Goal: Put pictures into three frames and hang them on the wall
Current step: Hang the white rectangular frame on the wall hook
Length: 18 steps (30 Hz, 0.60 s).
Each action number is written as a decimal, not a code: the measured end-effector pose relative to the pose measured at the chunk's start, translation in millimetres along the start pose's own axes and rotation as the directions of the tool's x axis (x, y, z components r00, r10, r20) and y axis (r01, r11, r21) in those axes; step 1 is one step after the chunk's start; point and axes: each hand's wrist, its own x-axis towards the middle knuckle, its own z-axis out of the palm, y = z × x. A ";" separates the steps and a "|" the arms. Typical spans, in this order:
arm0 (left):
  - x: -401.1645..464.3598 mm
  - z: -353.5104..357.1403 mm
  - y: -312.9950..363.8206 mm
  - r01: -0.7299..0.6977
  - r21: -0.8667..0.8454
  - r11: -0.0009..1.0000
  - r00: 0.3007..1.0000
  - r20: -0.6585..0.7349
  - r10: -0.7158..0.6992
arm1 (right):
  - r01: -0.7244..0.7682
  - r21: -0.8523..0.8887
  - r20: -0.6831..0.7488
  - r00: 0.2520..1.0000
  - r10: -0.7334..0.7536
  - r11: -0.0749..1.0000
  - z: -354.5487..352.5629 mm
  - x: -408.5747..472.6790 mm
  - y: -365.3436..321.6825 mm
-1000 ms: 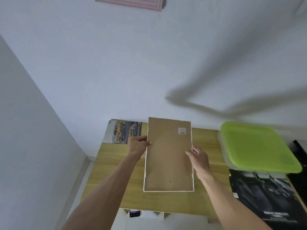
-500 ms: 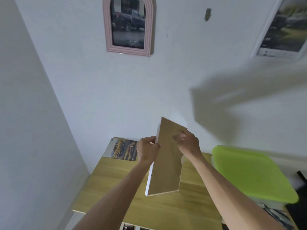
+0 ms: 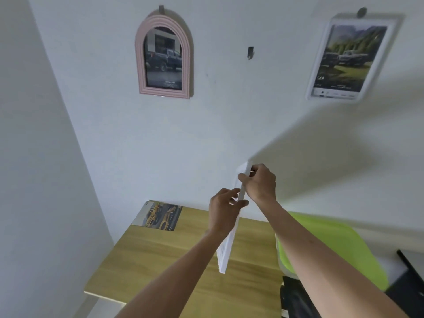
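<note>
Both hands pinch a thin white rectangular frame (image 3: 229,239) edge-on in the middle: left hand (image 3: 223,211) lower, right hand (image 3: 260,182) higher, above the wooden table (image 3: 160,260).

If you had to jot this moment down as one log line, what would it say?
stage: hanging third frame | left hand + right hand: gripping white frame, edge-on above table | wall: pink arched frame, white frame hung | middle hook: free

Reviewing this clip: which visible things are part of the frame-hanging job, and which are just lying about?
Part of the job:
white frame, edge-on, held by left hand and right hand
empty wall hook
pink arched frame, hung
white rectangular frame, hung

Lying about:
car picture on the wooden table
green-lidded box
dark magazine
</note>
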 end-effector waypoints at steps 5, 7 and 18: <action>31.3 -15.8 7.0 -0.033 0.033 0.999 0.992 -0.119 0.037 | 0.117 0.165 -0.047 0.993 -0.111 0.979 -36.6 6.6 3.2; 49.2 -30.2 5.8 -0.034 0.136 0.990 0.984 -0.166 0.057 | 0.119 0.247 -0.039 0.993 -0.113 0.962 -48.6 13.5 3.5; 127.3 -87.8 16.3 0.028 0.060 0.998 1.000 0.011 -0.029 | 0.133 0.457 0.011 0.988 -0.155 0.880 -85.9 71.5 -12.3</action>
